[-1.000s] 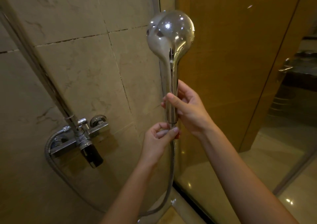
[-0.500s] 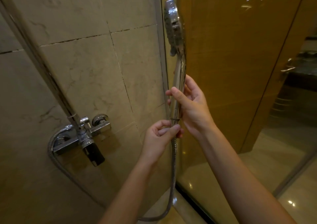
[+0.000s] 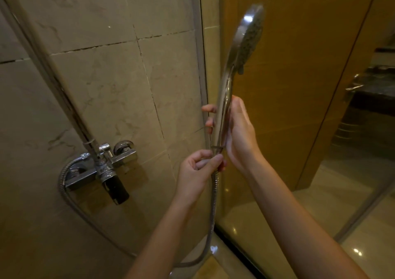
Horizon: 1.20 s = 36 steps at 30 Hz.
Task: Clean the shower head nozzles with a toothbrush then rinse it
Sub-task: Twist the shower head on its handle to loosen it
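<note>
A chrome shower head [image 3: 249, 37] stands upright in front of me, its nozzle face turned to the right and partly toward me. My right hand [image 3: 237, 131] wraps the handle from the right, fingertips showing on its left side. Just below, my left hand [image 3: 198, 167] pinches the joint where the metal hose [image 3: 213, 214] meets the handle. The hose hangs down and loops back to the wall tap. No toothbrush is in view.
A chrome mixer tap [image 3: 100, 167] with a black spout is fixed to the beige tiled wall [image 3: 102, 86] at lower left. A glass shower panel [image 3: 288, 107] stands to the right, with a tiled floor beyond it.
The shower head has been turned about its handle: its rounded back faced me, then its edge, and now the nozzle face shows on the right. Both hands stay on handle and hose joint.
</note>
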Each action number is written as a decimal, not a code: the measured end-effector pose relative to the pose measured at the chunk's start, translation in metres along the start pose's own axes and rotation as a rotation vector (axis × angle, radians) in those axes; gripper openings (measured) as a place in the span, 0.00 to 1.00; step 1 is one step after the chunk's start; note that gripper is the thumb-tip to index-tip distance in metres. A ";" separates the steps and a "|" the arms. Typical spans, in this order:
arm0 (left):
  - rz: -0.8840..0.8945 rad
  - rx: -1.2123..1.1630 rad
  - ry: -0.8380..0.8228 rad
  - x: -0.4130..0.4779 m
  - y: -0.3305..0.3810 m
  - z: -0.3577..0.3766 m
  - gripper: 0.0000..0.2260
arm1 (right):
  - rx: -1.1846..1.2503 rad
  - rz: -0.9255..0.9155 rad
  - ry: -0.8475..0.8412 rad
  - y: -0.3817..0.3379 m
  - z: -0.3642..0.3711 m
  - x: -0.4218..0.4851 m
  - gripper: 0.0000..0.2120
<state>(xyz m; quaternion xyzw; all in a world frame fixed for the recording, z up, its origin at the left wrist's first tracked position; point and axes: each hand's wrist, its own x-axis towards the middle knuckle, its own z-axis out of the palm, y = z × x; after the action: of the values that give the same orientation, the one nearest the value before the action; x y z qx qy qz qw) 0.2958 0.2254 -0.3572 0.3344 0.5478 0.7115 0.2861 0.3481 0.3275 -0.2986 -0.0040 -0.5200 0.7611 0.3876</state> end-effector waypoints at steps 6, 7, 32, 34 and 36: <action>-0.022 0.049 0.024 -0.002 0.000 -0.005 0.12 | -0.365 -0.091 0.009 -0.003 0.001 -0.003 0.17; -0.025 0.051 0.019 -0.003 -0.001 -0.005 0.11 | -0.373 -0.106 -0.011 -0.004 0.001 -0.004 0.17; -0.013 -0.041 0.012 -0.006 0.001 -0.001 0.05 | -0.211 -0.067 -0.076 -0.004 0.007 0.002 0.25; -0.009 -0.055 0.021 -0.005 0.001 -0.002 0.07 | -0.166 -0.069 -0.073 -0.003 0.007 0.002 0.22; -0.013 -0.063 0.022 -0.004 0.002 -0.003 0.08 | -0.117 -0.068 -0.062 -0.001 0.005 0.002 0.19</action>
<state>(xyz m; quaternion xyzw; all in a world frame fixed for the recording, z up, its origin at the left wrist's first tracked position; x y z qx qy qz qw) 0.2956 0.2196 -0.3564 0.3139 0.5305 0.7301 0.2948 0.3456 0.3245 -0.2943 0.0146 -0.5754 0.7156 0.3958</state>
